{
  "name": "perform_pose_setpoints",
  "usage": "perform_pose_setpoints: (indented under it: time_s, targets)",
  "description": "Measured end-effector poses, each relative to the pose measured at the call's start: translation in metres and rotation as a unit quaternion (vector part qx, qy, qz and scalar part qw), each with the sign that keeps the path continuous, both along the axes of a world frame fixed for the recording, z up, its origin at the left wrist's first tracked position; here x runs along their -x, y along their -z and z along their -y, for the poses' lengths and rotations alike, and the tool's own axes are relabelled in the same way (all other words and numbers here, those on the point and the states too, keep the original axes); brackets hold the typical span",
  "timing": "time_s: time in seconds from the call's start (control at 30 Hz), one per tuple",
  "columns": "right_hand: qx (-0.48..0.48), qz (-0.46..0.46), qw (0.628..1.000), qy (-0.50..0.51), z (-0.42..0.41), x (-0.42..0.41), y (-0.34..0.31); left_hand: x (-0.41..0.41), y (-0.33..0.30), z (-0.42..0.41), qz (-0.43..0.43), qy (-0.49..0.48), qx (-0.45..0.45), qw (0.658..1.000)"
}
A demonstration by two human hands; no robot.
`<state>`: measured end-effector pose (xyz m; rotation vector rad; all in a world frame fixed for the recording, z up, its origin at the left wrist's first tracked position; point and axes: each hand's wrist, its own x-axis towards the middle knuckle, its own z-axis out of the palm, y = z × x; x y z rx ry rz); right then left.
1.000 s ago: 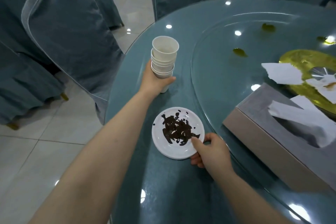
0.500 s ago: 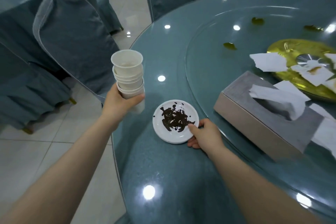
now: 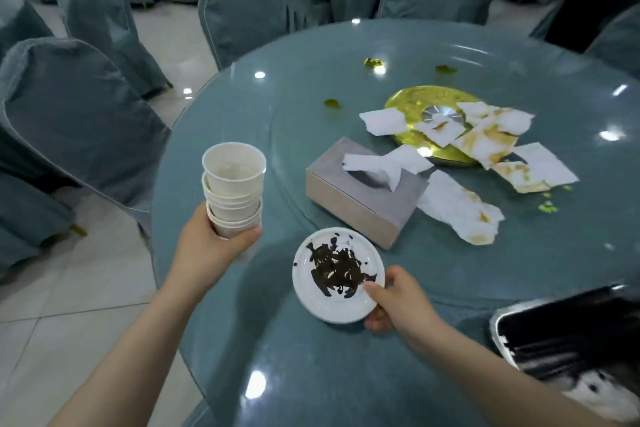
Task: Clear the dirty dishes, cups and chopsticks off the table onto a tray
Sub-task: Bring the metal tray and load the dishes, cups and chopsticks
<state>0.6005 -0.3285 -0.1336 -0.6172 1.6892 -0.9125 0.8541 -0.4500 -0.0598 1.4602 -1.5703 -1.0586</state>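
Both hands full over the round teal worktop [image 3: 346, 374], cups on one side and a messy plate on the other.

Going left to right: fabric-covered chairs [image 3: 79, 114] are sitting along the edge, then the left hand [image 3: 211, 248] is wrapping its fingers around the bottom of a stack of white paper cups [image 3: 233, 189], holding it upright above the glossy rim. Next, the right hand [image 3: 398, 302] is pinching the near edge of a small round white saucer [image 3: 334, 276] smeared with dark sauce, thumb on top, fingers curled under; can't tell if it's touching the glass. Behind it a grey boxy tissue box [image 3: 363, 196] is resting on the glass turntable, with crumpled stained napkins [image 3: 460, 208] and a shiny gold disc [image 3: 415, 97] beyond. A metal-rimmed tray [image 3: 498, 326] with dark stuff inside is poking in at the far right.
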Motion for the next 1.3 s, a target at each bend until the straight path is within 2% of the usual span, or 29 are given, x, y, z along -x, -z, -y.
perform_pose_setpoints:
  time_s: [0.3, 0.47, 0.6, 0.87, 1.1, 1.2, 1.3]
  targets:
    - [0.068, -0.019, 0.995, 0.073, -0.122, 0.139, -0.090, 0.144, -0.054, -0.069, -0.042, 0.115, 0.019, 0.992]
    - [0.069, -0.052, 0.986, 0.142, -0.206, 0.213, -0.108, 0.224, -0.062, -0.128, -0.074, 0.168, -0.016, 0.983]
    - [0.058, -0.067, 0.971, 0.221, -0.282, 0.266, -0.107, 0.286, -0.059, -0.178, -0.068, 0.224, -0.043, 0.971]
    - [0.002, -0.072, 0.938, 0.340, -0.408, 0.339, -0.082, 0.392, -0.037, -0.251, 0.061, 0.355, -0.083, 0.929]
    - [-0.017, -0.048, 0.923, 0.380, -0.455, 0.379, -0.062, 0.510, -0.044, -0.269, 0.160, 0.382, -0.005, 0.910]
    - [-0.012, -0.031, 0.919, 0.393, -0.466, 0.393, -0.056, 0.566, -0.036, -0.265, 0.222, 0.410, 0.043, 0.884]
    - [-0.016, -0.021, 0.917, 0.399, -0.475, 0.404, -0.049, 0.609, -0.016, -0.259, 0.333, 0.422, 0.071, 0.840]
